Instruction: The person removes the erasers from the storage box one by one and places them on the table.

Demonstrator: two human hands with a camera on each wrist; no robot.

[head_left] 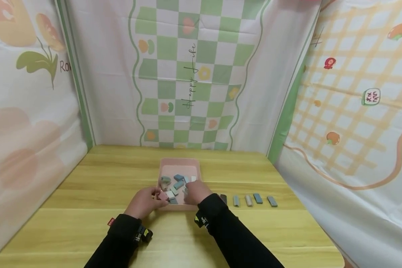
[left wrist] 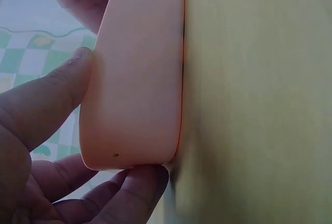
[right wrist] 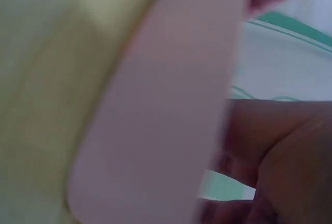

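A shallow pink tray (head_left: 179, 167) sits on the table, holding several small blocks (head_left: 178, 185) in blue, white, green and pink. My left hand (head_left: 144, 203) grips its near left corner. In the left wrist view, the thumb of that hand (left wrist: 46, 115) presses the rim of the tray (left wrist: 135, 79) while the fingers lie against the adjoining side. My right hand (head_left: 198, 191) reaches over the right side of the tray, fingers down among the blocks. From the right wrist, the tray wall (right wrist: 161, 105) hides the fingertips of the right hand (right wrist: 290, 151); whether they hold a block I cannot tell.
To the right of the tray, several blocks stand in a loose row on the wooden table (head_left: 120, 167): a dark one (head_left: 223, 198), a grey-green one (head_left: 236, 201), a beige one (head_left: 248, 200), a blue one (head_left: 258, 198) and a grey-blue one (head_left: 272, 201). Patterned curtains (head_left: 194, 74) enclose the table.
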